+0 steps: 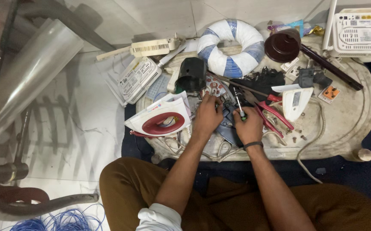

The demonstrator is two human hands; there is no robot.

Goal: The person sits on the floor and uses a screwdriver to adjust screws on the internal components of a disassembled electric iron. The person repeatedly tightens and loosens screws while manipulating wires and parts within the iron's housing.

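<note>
I sit cross-legged at a low, worn white table (352, 124). My right hand (248, 126) grips a screwdriver (238, 102) with a green and black handle, its shaft pointing away from me. My left hand (207, 115) presses down on a dark blue-grey appliance part (227, 120) lying between both hands. A white and red clothes iron body (162, 116) lies on its side just left of my left hand. Red-handled pliers (273, 113) lie right of my right hand.
A blue and white wire coil (231, 46), a black cylinder (191, 73), a dark brown round cap (283, 45), white routers (137, 79) and small sockets crowd the table. Loose screws lie near a grey cord (311, 145). Blue wire (61, 221) lies on the floor.
</note>
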